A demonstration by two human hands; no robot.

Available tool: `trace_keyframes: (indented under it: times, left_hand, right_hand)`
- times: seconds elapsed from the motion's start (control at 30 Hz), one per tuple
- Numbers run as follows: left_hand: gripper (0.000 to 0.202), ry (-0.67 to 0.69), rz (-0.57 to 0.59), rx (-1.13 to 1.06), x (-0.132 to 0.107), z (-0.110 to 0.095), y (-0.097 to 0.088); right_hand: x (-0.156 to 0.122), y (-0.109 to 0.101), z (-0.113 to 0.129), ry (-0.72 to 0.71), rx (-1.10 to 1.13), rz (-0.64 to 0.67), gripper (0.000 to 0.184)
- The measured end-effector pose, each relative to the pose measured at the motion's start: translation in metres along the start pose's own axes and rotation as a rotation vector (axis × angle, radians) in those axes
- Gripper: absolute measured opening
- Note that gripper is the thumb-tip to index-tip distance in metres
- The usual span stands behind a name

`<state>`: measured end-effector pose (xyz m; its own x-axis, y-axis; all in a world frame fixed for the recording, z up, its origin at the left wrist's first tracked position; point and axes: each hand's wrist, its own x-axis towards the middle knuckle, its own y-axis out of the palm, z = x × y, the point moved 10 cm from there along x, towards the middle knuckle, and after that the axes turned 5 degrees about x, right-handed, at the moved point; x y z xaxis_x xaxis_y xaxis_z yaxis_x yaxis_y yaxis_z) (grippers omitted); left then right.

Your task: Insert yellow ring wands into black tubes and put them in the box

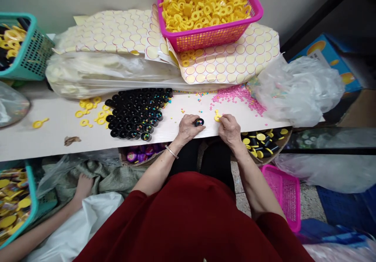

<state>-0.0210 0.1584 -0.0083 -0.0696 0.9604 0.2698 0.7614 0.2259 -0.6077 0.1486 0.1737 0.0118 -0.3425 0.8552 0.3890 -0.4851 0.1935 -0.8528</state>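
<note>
At the far left a teal basket [32, 54] sits on the white table [44, 136], with loose yellow lids [88, 113] scattered nearer the middle. Beside them stands a packed cluster of black cups [135, 113], some showing coloured beads inside. Just right of that cluster the left hand [188, 128] rests on the table edge, fingers closed round a single black cup [199, 121] filled with beads. Close beside it the right hand [229, 129] pinches a yellow lid [217, 116] between thumb and fingertips, touching the table. Beyond lies a spill of pink beads [239, 95], and above it a pink basket [211, 35] of yellow lids.
</note>
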Motion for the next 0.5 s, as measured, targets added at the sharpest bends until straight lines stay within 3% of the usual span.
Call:
trace_keyframes:
  times: [0.13,0.27,0.37,0.43,0.5]
  left_hand:
    - [0.033,-0.016,0.008,-0.026,0.000,0.003,0.001]
    - [0.034,-0.020,0.004,-0.030,-0.001,0.004,0.000]
    - [0.028,-0.010,0.005,-0.029,-0.001,0.003,0.001]
    - [0.027,-0.006,0.006,-0.036,-0.001,0.003,0.002]
    - [0.024,0.003,0.007,-0.046,-0.001,0.002,0.002]
  right_hand:
    - [0.004,-0.005,-0.011,0.195,0.010,-0.056,0.022]
    - [0.012,0.010,-0.016,0.326,-0.038,0.038,0.026]
    - [0.015,0.014,-0.019,0.392,0.049,0.050,0.023]
    - [0.017,0.010,-0.012,0.380,0.194,0.019,0.025]
    - [0.019,0.007,0.008,0.277,0.364,0.012,0.028]
